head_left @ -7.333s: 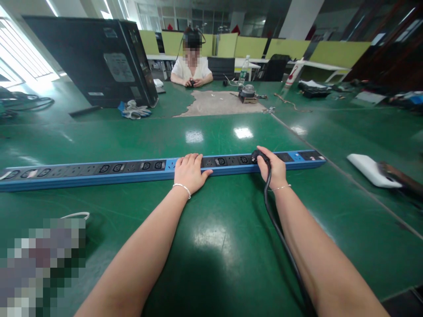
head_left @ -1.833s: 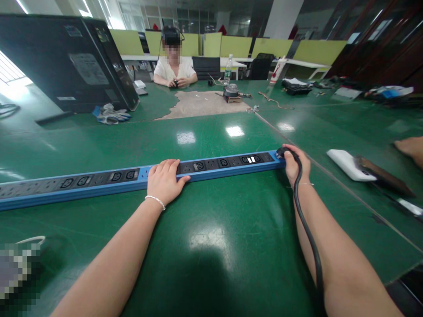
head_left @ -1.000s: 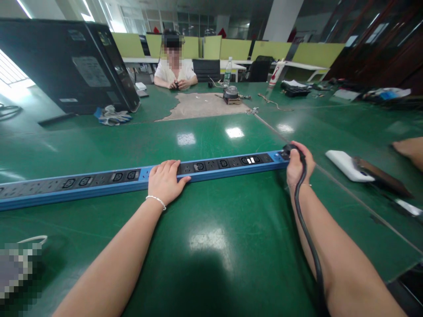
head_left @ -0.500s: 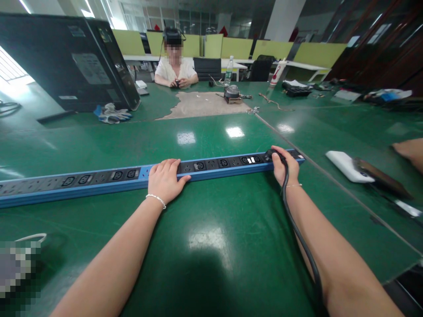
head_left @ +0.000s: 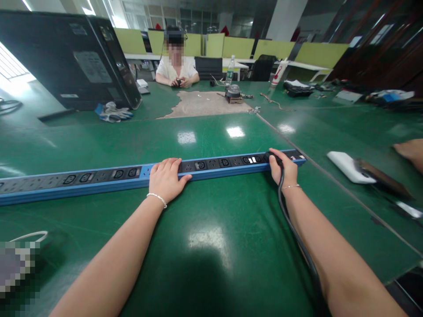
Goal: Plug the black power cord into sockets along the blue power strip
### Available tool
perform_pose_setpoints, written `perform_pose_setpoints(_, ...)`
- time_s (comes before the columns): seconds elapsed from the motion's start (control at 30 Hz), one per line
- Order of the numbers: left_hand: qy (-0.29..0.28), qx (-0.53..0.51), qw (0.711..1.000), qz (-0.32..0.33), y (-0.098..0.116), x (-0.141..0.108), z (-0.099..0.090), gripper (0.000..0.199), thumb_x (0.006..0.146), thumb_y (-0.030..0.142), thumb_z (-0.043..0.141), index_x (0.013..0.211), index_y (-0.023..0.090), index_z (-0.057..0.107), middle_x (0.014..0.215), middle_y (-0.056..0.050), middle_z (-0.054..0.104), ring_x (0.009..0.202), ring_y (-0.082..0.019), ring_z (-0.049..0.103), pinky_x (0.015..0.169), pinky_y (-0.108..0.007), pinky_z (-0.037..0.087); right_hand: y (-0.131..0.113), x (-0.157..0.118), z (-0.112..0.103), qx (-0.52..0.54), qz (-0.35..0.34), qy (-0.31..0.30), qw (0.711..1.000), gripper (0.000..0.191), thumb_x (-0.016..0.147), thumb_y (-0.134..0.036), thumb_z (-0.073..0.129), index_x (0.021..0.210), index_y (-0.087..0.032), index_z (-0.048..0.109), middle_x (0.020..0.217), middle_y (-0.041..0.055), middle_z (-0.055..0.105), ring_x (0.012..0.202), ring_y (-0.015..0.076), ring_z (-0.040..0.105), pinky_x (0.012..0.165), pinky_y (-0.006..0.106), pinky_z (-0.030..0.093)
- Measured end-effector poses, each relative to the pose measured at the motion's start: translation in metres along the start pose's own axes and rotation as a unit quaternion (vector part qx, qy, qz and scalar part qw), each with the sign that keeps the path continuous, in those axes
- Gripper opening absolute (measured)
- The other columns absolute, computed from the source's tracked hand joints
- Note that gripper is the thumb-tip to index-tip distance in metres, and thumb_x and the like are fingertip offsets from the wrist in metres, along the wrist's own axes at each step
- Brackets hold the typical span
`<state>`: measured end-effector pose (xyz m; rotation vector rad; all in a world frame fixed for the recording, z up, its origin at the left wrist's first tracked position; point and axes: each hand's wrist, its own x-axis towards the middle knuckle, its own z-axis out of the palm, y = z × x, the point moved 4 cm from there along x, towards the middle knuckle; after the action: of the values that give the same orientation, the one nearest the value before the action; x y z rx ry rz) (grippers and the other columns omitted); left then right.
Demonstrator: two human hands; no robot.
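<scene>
Pinching a plug in the fingers of the right hand, against the top of a strip, near its 3 o'clock end; too covered to tell whether seated. Trailing from there toward 5 o'clock, a cord. Resting the left hand across the strip, well apart at 9 o'clock from the right, with fingers draped on top and thumb spread wide along the near side. Under all this, running 9 to 3 o'clock beneath the strip, a green table. Farther out, from the left hand: gloves, then a case, between 10 and 11 o'clock; at 12, a person in white. From the right hand: a bottle at 11 o'clock, a white object at 3.
</scene>
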<state>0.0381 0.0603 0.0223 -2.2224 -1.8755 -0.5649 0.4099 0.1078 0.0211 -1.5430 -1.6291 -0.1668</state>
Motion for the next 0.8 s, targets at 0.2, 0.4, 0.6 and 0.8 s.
perform_pose_setpoints(0.2, -0.006, 0.003, 1.0, -0.006, 0.0, 0.0, 0.0, 0.058, 0.081, 0.055, 0.045, 0.125, 0.016, 0.048, 0.127, -0.013, 0.055, 0.12, -0.029, 0.045, 0.1, -0.044, 0.029, -0.003, -0.005, 0.002, -0.006, -0.006, 0.001, 1.0, 0.034, 0.082, -0.033, 0.046, 0.11, -0.021, 0.064, 0.11, 0.0083, 0.067, 0.103, 0.0237, 0.062, 0.097, 0.044, 0.042)
perform_pose_setpoints(0.4, -0.002, 0.001, 1.0, -0.005, 0.0, -0.001, -0.001, 0.058, 0.082, 0.054, 0.044, 0.125, 0.017, 0.048, 0.127, -0.013, 0.054, 0.12, -0.028, 0.044, 0.1, -0.043, 0.029, 0.001, -0.003, -0.001, 0.067, 0.024, 0.064, 0.995, 0.033, 0.083, -0.037, 0.047, 0.105, -0.02, 0.065, 0.107, 0.0079, 0.067, 0.104, 0.0231, 0.061, 0.097, 0.043, 0.042)
perform_pose_setpoints(0.6, 0.002, -0.011, 1.0, -0.003, 0.0, -0.001, -0.001, 0.057, 0.081, 0.054, 0.046, 0.125, 0.017, 0.048, 0.127, -0.013, 0.055, 0.12, -0.028, 0.045, 0.101, -0.043, 0.028, -0.045, -0.006, -0.004, 0.178, 0.02, 0.1, 0.979, 0.035, 0.086, -0.041, 0.045, 0.106, -0.019, 0.064, 0.108, 0.007, 0.067, 0.102, 0.0211, 0.061, 0.094, 0.039, 0.045)
perform_pose_setpoints(0.8, -0.002, -0.016, 1.0, -0.008, 0.0, -0.001, -0.001, 0.057, 0.081, 0.054, 0.046, 0.126, 0.019, 0.047, 0.128, -0.012, 0.054, 0.121, -0.028, 0.044, 0.101, -0.043, 0.028, -0.085, -0.017, 0.032, 0.177, 0.019, -0.016, 0.984, 0.038, 0.085, -0.046, 0.045, 0.106, -0.021, 0.065, 0.108, 0.0068, 0.068, 0.102, 0.0215, 0.061, 0.094, 0.038, 0.046)
